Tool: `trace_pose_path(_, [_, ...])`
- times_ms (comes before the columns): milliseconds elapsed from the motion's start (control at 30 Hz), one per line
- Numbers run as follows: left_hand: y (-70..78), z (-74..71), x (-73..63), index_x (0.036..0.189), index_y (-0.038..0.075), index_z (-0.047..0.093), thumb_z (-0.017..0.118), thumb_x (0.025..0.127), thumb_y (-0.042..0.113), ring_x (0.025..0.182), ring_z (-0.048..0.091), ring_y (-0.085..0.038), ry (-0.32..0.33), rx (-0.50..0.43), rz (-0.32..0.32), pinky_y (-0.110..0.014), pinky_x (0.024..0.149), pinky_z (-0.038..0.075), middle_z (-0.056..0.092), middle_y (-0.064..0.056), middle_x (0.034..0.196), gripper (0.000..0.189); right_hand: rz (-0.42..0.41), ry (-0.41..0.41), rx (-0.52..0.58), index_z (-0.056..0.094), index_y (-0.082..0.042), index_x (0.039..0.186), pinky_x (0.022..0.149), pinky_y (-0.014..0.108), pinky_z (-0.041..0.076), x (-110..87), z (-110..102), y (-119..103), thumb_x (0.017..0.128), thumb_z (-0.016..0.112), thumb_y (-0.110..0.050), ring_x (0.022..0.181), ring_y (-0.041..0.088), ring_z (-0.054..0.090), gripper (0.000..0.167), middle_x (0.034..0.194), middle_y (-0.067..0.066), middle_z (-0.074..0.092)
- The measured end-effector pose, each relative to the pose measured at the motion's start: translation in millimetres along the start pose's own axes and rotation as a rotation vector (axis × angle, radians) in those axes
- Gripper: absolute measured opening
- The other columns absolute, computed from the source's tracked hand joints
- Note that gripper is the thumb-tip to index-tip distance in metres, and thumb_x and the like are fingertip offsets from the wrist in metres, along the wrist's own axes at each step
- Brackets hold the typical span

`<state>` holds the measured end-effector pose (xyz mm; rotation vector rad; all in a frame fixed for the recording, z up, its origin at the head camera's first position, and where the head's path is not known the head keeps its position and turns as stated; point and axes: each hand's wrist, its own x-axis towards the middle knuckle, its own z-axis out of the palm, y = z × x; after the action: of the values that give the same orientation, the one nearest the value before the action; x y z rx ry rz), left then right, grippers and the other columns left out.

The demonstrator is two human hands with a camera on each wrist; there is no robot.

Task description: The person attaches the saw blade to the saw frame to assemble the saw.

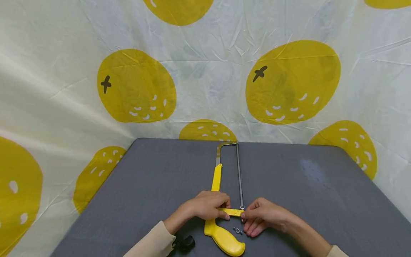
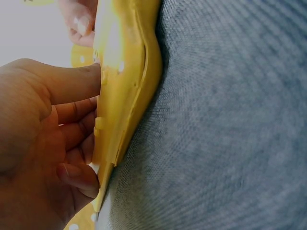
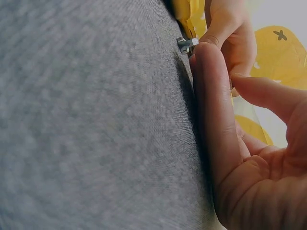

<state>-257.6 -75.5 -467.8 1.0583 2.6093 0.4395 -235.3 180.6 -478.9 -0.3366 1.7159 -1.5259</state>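
Surface: dark grey table [image 1: 160, 178], rounded far corners, pale patch [image 1: 313, 171] toward the far right. Backdrop: creased whitish cloth [image 1: 210, 78] printed with large yellow fruit, hanging behind and along the left side. Yellow-framed hacksaw [image 1: 216, 177] lies on the table, handle toward the person, blade along its right, far end near the back edge. Left hand [image 1: 208, 205] grips the frame; right hand [image 1: 264, 216] pinches its near blade end. Wing nut [image 1: 237, 230] sits just beside, loose.
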Motion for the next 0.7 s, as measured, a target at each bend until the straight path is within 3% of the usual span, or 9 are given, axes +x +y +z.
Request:
trace_pose_path(300, [1.5, -0.8, 0.0, 0.097, 0.031, 0.061, 0.071, 0.096, 0.045, 0.073, 0.049, 0.001, 0.003, 0.007, -0.002, -0.02, 0.067, 0.037, 0.053, 0.016, 0.084, 0.017, 0.01, -0.009, 0.019, 0.072, 0.004, 0.098, 0.064, 0.029, 0.061, 0.7, -1.4, 0.0, 0.098, 0.066, -0.018, 0.066, 0.011, 0.075, 0.023, 0.078, 0.006, 0.077])
trace_pose_path(500, [1.5, -0.5, 0.8, 0.097, 0.032, 0.062, 0.072, 0.096, 0.045, 0.074, 0.05, 0.001, 0.005, 0.005, -0.005, -0.02, 0.067, 0.037, 0.054, 0.017, 0.084, 0.016, -0.018, -0.053, 0.025, 0.072, 0.004, 0.096, 0.066, 0.03, 0.062, 0.6, -5.0, 0.7, 0.094, 0.069, -0.01, 0.069, 0.011, 0.075, 0.014, 0.081, 0.007, 0.077])
trace_pose_path(600, [1.0, -0.7, 0.9, 0.11, 0.031, 0.065, 0.072, 0.096, 0.044, 0.072, 0.051, 0.001, 0.004, -0.022, -0.008, -0.02, 0.066, 0.039, 0.055, 0.017, 0.086, 0.02, -0.026, -0.059, 0.006, 0.071, 0.005, 0.095, 0.065, 0.03, 0.062, 0.6, -5.7, 1.3, 0.092, 0.07, -0.007, 0.069, 0.011, 0.075, 0.012, 0.081, 0.008, 0.077])
trace_pose_path(700, [0.2, -1.3, 0.9, 0.13, 0.032, 0.062, 0.072, 0.097, 0.042, 0.072, 0.052, 0.001, -0.002, -0.046, -0.002, -0.02, 0.066, 0.04, 0.056, 0.017, 0.088, 0.036, -0.027, -0.058, -0.005, 0.07, 0.005, 0.096, 0.065, 0.03, 0.061, 0.1, -5.4, 0.4, 0.091, 0.07, -0.006, 0.069, 0.011, 0.074, 0.012, 0.081, 0.008, 0.077])
